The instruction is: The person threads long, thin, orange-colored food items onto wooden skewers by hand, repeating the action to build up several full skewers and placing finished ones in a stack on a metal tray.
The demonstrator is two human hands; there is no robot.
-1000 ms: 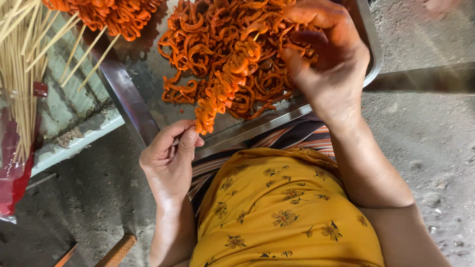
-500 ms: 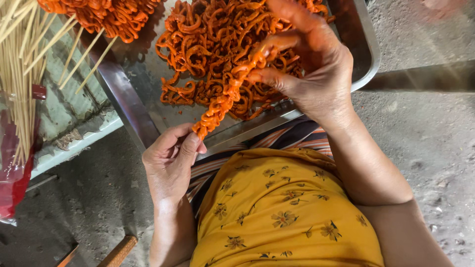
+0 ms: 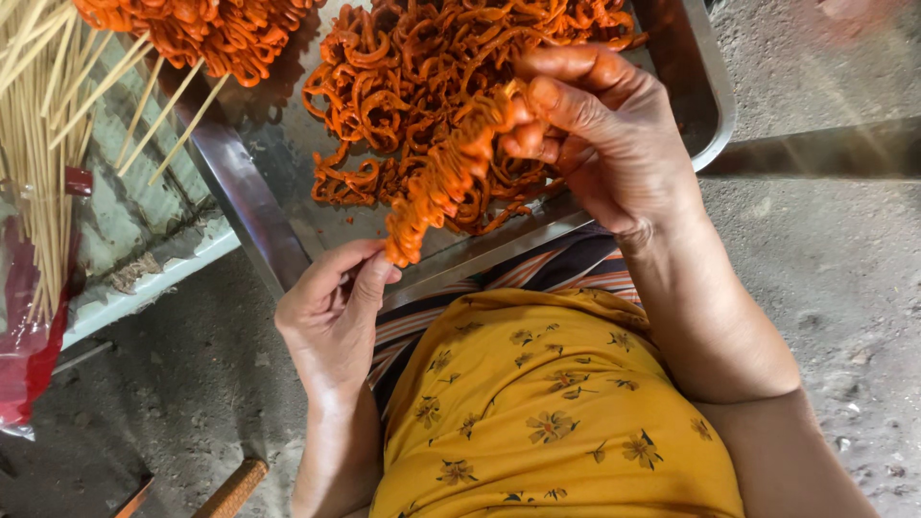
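A skewer packed with orange curled strips (image 3: 444,182) slants from lower left to upper right over a metal tray (image 3: 708,86). My left hand (image 3: 331,312) pinches the skewer's lower end between thumb and fingers. My right hand (image 3: 600,134) is closed around the upper end, fingertips pressing the strips on the stick. Under the skewer, a loose heap of the same orange curled strips (image 3: 422,67) fills the tray.
Finished orange skewers (image 3: 192,34) lie in a second tray at the top left, their sticks pointing down. A bundle of bare bamboo sticks (image 3: 38,144) stands in a red plastic bag (image 3: 29,345) at the left. Grey concrete floor surrounds my lap in yellow flowered cloth.
My right hand left the heap in the tray and came down onto the skewer's upper end. My left hand kept its pinch on the lower end.
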